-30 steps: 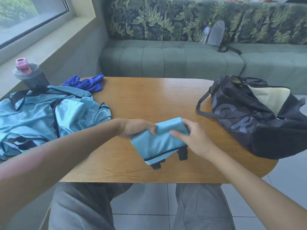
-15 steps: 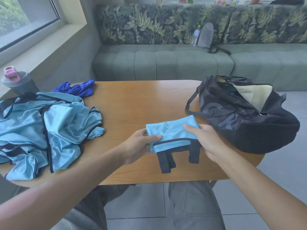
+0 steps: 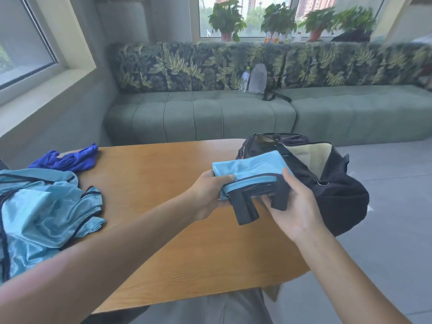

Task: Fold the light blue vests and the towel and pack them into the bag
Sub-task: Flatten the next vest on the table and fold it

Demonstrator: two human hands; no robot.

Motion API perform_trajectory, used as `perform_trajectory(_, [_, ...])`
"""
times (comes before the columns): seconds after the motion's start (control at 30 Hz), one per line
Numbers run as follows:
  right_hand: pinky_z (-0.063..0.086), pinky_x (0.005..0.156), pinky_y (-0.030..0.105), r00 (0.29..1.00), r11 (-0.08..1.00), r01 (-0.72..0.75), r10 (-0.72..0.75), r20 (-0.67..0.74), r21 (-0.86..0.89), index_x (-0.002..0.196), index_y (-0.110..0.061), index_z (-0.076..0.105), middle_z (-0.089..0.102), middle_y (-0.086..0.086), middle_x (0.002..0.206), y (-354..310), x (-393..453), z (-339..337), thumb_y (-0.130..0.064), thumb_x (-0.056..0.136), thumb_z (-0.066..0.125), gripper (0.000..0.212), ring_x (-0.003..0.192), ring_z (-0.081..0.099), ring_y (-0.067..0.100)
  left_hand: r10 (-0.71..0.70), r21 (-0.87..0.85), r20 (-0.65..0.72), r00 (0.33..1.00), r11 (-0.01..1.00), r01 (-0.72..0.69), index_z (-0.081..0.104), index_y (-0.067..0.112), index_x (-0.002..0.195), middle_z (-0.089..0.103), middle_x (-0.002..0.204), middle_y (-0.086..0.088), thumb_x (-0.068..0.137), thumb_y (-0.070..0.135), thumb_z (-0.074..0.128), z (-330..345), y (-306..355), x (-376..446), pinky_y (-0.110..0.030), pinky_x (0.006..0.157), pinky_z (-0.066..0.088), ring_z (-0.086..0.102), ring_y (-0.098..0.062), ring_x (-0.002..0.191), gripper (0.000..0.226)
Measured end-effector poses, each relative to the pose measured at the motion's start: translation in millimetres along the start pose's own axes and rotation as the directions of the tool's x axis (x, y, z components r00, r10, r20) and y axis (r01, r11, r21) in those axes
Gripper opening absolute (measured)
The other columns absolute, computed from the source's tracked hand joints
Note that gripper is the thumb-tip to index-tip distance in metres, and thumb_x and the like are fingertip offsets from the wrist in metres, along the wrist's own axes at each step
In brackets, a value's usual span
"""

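From the head view, you've got the folded vest (image 3: 247, 170) up off the tabletop (image 3: 163, 206), held between both hands just in front of the bag (image 3: 327, 183). Your left hand (image 3: 205, 195) has its grip pinching the vest's left end, thumb laid across the top of the light blue cloth and the fingers curled underneath. Your right hand (image 3: 297, 206) takes the right end, thumb up on the top edge and palm turned upward beneath the bundle, grip closed round the fabric. Two dark straps (image 3: 245, 209) hang down from the fold's near edge, one of them draped over your right palm. The bag sits on the right end of the tabletop, dark, its mouth gaping so the pale lining (image 3: 311, 157) shows; the vest's far edge overlaps the bag's near side from this angle, though contact can't be told. Over on the left end of the tabletop lies the heap of unfolded vests (image 3: 42, 206), light blue with dark trim, crumpled. Behind that heap, touching its far edge, is the towel (image 3: 67, 159), deep blue and bunched. Beyond the tabletop runs a green sofa (image 3: 210, 113) with a water bottle (image 3: 244, 79) and a grey pouch (image 3: 258, 78) propped against its leaf-print back.
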State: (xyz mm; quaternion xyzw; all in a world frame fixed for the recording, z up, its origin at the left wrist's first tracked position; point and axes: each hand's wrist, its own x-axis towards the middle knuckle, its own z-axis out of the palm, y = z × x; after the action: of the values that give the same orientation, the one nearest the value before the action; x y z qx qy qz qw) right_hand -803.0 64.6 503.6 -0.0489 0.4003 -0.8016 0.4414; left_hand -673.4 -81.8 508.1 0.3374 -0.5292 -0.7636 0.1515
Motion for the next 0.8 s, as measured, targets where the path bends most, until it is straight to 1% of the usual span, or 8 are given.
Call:
perform_trajectory(0.13, [0.054,0.095,0.042,0.992,0.995,0.078,-0.072,-0.101,0.061,0.129,-0.015,0.067,0.072,0.009,0.122,-26,9,3,-0.036,0.095,0.069,0.04,0.116,0.068,0.027,0.016,0.059,0.018,1.0,0.998,-0.017,0.062,0.011,0.128,0.075,0.117,-0.01,0.103,0.012,0.058,41,19,31,-0.039,0.08,0.063,0.073,-0.022,0.091,0.025])
perform_trajectory(0.23, [0.056,0.092,0.044,0.985,0.999,0.024,-0.027,-0.171,-0.024,0.124,-0.011,0.069,0.074,0.013,0.117,-48,27,6,-0.04,0.092,0.072,0.044,0.111,0.07,0.032,0.021,0.076,0.033,0.999,0.997,-0.023,0.067,0.007,0.115,0.075,0.109,-0.016,0.101,0.007,0.059,72,32,48,-0.041,0.076,0.064,0.07,-0.028,0.088,0.017])
perform_trajectory(0.4, [0.061,0.08,0.043,0.959,0.977,-0.122,0.071,-0.276,-0.172,0.116,-0.005,0.069,0.077,0.015,0.1,-77,64,-7,-0.015,0.088,0.072,0.029,0.089,0.075,0.032,0.018,0.182,0.006,1.0,0.983,-0.019,0.069,0.005,0.113,0.074,0.111,-0.02,0.094,0.007,0.062,99,42,76,-0.052,0.085,0.062,0.075,-0.032,0.098,0.021])
perform_trajectory(0.53, [0.061,0.071,0.035,0.944,0.96,-0.19,0.121,-0.306,-0.205,0.099,-0.004,0.069,0.076,0.011,0.077,-93,86,-25,-0.008,0.093,0.062,0.01,0.064,0.073,0.025,-0.001,0.295,0.009,1.0,0.955,-0.001,0.069,0.003,0.112,0.077,0.105,-0.016,0.092,0.016,0.064,101,45,89,-0.049,0.085,0.062,0.077,-0.029,0.092,0.025])
perform_trajectory(0.6, [0.061,0.064,0.032,0.935,0.96,-0.204,0.133,-0.328,-0.193,0.096,-0.003,0.067,0.074,0.011,0.071,-100,100,-35,-0.009,0.097,0.058,0.011,0.057,0.072,0.022,0.143,0.59,-0.041,0.989,0.802,-0.092,0.068,0.004,0.107,0.077,0.1,-0.014,0.085,0.034,0.064,96,47,98,-0.052,0.084,0.062,0.076,-0.03,0.089,0.038])
perform_trajectory(0.67, [0.062,0.059,0.036,0.924,0.958,-0.224,0.15,-0.353,-0.181,0.096,-0.001,0.064,0.074,0.014,0.076,-107,115,-43,-0.01,0.1,0.056,0.013,0.058,0.073,0.023,0.36,0.85,0.004,0.933,0.491,-0.193,0.059,0.009,0.113,0.07,0.108,-0.009,0.092,0.035,0.059,88,51,105,-0.047,0.088,0.057,0.068,-0.029,0.096,0.034])
perform_trajectory(0.73, [0.062,0.053,0.038,0.912,0.945,-0.263,0.179,-0.369,-0.193,0.101,0.002,0.063,0.073,0.018,0.09,-114,131,-47,-0.011,0.102,0.055,0.016,0.069,0.075,0.027,0.506,0.934,0.225,0.833,0.133,-0.333,0.051,0.015,0.127,0.06,0.124,-0.003,0.099,0.025,0.055,77,52,114,-0.04,0.097,0.046,0.052,-0.025,0.114,0.029])
perform_trajectory(0.8, [0.062,0.052,0.039,0.908,0.932,-0.293,0.201,-0.368,-0.213,0.106,0.005,0.061,0.07,0.021,0.099,-117,147,-49,-0.011,0.104,0.052,0.019,0.076,0.074,0.031,0.459,0.891,0.451,0.765,-0.187,-0.413,0.048,0.019,0.136,0.056,0.135,0.0,0.098,0.022,0.055,66,55,122,-0.038,0.108,0.034,0.038,-0.023,0.132,0.039])
